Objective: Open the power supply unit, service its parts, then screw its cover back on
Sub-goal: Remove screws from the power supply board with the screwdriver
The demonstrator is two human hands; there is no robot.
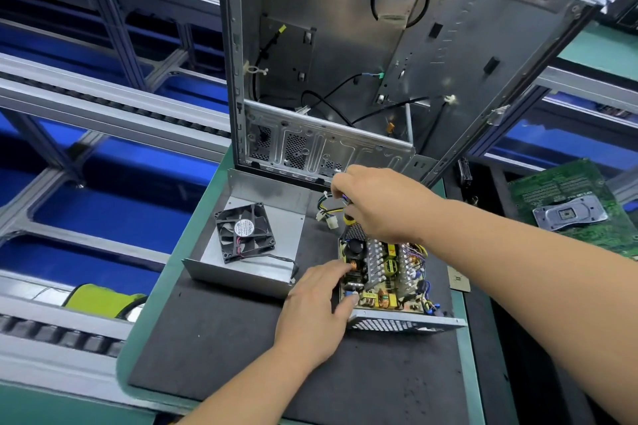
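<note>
Under both hands, on black mat (241, 355): opened PSU (386, 283), board exposed for service. Left of left hand (316, 307): cover (262, 245) lying inside-up, fan (245, 233) resting in it, probably parked until reassembly. Left hand: fingers nearly straight, resting on PSU's near-left edge, seemingly to steady it. Right hand (383, 203): fingers curled, gripping wire bundle (336, 209) at PSU's far end, likely lifting it clear. Beyond right hand: case (345, 55) standing open.
</note>
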